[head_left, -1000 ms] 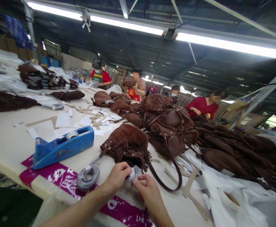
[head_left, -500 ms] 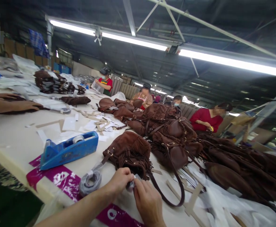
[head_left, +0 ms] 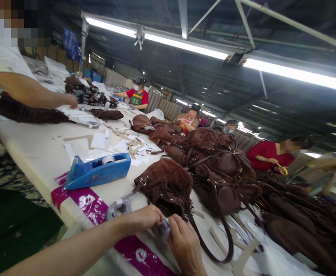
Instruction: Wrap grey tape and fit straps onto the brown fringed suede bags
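My left hand (head_left: 147, 217) and my right hand (head_left: 185, 242) are close together over the front of the table, fingers pinched. Between them is a small grey piece in clear wrapping (head_left: 164, 230); what lies inside is hard to make out. Just beyond my hands sits a brown fringed handbag (head_left: 164, 182), its dark shoulder strap (head_left: 228, 245) looping out to the right. A coiled strap in grey wrapping (head_left: 118, 208) lies left of the bag, partly behind my left forearm.
A blue tape dispenser (head_left: 99, 170) stands at the left on purple printed plastic (head_left: 91, 203). Brown bags (head_left: 213, 153) are heaped behind and to the right. Paper and card scraps (head_left: 139, 147) litter the table. A co-worker's arm (head_left: 38, 92) reaches in at far left; other people work behind.
The view has shifted left, so most things appear farther right. The grey wrapped piece shows more between my hands. At left, the co-worker's arm has lifted off the brown item.
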`<state>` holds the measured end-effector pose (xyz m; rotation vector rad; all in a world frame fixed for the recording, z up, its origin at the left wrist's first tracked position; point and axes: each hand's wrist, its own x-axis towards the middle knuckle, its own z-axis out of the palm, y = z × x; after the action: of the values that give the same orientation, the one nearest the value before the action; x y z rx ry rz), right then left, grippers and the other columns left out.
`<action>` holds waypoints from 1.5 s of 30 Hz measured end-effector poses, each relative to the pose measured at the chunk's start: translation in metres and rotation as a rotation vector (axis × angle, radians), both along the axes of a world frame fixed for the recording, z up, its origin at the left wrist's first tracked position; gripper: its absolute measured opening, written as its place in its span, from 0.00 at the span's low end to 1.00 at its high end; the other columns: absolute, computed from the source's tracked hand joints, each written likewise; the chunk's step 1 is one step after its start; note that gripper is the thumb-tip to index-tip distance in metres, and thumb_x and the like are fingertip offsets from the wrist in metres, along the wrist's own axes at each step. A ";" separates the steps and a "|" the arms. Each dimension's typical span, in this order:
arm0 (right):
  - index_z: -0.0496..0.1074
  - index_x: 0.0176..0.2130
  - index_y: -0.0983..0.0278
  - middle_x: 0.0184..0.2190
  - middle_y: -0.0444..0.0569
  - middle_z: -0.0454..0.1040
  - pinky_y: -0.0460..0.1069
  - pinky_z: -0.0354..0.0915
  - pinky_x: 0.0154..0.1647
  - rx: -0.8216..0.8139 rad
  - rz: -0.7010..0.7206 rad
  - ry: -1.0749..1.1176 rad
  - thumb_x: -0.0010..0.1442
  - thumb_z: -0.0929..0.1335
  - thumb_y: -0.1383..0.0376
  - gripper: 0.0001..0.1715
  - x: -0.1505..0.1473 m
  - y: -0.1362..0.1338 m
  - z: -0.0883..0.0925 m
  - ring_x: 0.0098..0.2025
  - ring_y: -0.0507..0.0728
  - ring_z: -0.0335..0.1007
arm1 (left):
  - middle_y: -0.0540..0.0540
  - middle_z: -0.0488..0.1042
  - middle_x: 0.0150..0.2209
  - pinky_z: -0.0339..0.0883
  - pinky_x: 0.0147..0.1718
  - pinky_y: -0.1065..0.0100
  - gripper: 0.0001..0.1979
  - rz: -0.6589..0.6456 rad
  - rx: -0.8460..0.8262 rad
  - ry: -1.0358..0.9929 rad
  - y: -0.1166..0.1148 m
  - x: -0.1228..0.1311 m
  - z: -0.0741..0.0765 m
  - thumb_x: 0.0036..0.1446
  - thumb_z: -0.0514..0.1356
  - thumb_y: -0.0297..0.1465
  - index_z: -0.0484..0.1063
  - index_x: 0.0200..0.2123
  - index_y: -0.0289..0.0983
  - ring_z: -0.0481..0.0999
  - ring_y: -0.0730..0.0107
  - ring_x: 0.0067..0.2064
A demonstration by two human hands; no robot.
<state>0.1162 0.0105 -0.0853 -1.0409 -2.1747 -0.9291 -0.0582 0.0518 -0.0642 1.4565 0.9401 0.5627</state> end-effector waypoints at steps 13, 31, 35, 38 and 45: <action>0.71 0.40 0.65 0.34 0.55 0.76 0.48 0.65 0.30 0.049 0.013 -0.030 0.68 0.55 0.65 0.18 0.002 -0.009 -0.009 0.29 0.56 0.71 | 0.57 0.64 0.16 0.52 0.24 0.72 0.08 -0.353 0.029 0.037 0.011 -0.009 0.003 0.34 0.55 0.20 0.70 0.15 0.37 0.59 0.74 0.23; 0.68 0.28 0.62 0.23 0.40 0.68 0.43 0.57 0.25 -1.067 0.080 0.588 0.61 0.60 0.67 0.12 -0.002 0.021 0.069 0.24 0.50 0.63 | 0.45 0.76 0.33 0.58 0.44 0.68 0.14 -0.213 -0.251 -0.634 0.018 -0.017 0.015 0.43 0.70 0.34 0.75 0.32 0.33 0.71 0.66 0.38; 0.69 0.27 0.62 0.18 0.38 0.65 0.43 0.54 0.21 -1.114 0.049 0.638 0.61 0.59 0.66 0.14 -0.003 0.023 0.068 0.20 0.49 0.61 | 0.44 0.75 0.31 0.58 0.44 0.67 0.16 -0.135 -0.151 -0.624 0.017 -0.011 0.012 0.46 0.69 0.39 0.74 0.30 0.32 0.71 0.65 0.37; 0.69 0.24 0.63 0.16 0.39 0.65 0.43 0.54 0.20 -1.120 0.026 0.661 0.60 0.60 0.66 0.15 -0.004 0.022 0.064 0.19 0.49 0.61 | 0.45 0.74 0.28 0.58 0.40 0.68 0.18 -0.127 -0.181 -0.536 0.016 -0.009 0.010 0.48 0.68 0.43 0.73 0.26 0.31 0.69 0.67 0.34; 0.70 0.26 0.64 0.15 0.40 0.65 0.43 0.54 0.17 -1.139 -0.046 0.763 0.59 0.58 0.68 0.16 -0.006 0.029 0.049 0.16 0.50 0.62 | 0.49 0.70 0.25 0.57 0.33 0.70 0.16 -0.012 -0.354 -0.542 0.020 -0.001 0.002 0.45 0.68 0.40 0.68 0.24 0.33 0.67 0.71 0.29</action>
<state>0.1105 0.0393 -0.0361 -1.5588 -1.8773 0.7718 -0.0587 0.0717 -0.0625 0.9210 0.5613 0.6966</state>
